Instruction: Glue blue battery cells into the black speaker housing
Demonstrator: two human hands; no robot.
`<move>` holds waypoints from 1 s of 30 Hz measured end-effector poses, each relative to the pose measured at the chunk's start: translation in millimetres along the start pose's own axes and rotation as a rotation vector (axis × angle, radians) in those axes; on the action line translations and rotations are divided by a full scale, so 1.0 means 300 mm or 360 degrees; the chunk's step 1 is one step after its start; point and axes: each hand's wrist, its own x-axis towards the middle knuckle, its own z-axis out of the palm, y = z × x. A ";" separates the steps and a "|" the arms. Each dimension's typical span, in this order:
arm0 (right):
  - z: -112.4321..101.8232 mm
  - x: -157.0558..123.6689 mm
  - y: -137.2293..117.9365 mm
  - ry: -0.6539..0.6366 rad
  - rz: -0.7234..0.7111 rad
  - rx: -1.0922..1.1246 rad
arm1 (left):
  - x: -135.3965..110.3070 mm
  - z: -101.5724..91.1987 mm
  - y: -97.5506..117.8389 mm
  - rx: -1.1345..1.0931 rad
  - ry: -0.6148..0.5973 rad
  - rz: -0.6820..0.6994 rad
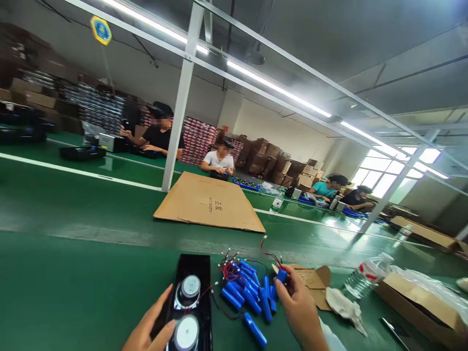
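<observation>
At the bottom of the view, the left hand (148,329) rests on the near end of a black speaker panel (192,297) lying on the green table (73,273), thumb and fingers loosely wrapped around its left edge beside two round drivers. The right hand (298,304) pinches one blue battery (281,275) between its fingertips, lifted just right of the pile of blue batteries (244,290) with red and black leads. A flat cardboard sheet (210,202) lies farther back, a water bottle (367,273) to the right.

Bright ceiling tube lights (278,90) and a glaring window (387,170); tilted, edge-warped view; soft sheen on the green table (73,214).
</observation>
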 end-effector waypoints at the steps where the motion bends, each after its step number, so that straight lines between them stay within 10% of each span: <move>1: 0.033 -0.005 -0.034 -0.0083 -0.0012 0.0141 | -0.004 -0.001 0.007 0.0017 0.0000 0.0018; 6: 0.292 -0.034 -0.188 -0.0602 -0.0085 0.0531 | -0.009 -0.002 0.005 -0.0012 0.0050 0.0131; 13: 0.577 0.021 -0.252 -0.0725 -0.0263 0.0391 | -0.003 -0.010 -0.012 -0.0090 -0.0035 0.0177; 30: 0.588 0.048 -0.294 -0.0728 -0.0574 -0.0188 | -0.011 -0.004 -0.002 -0.0047 -0.0084 0.0130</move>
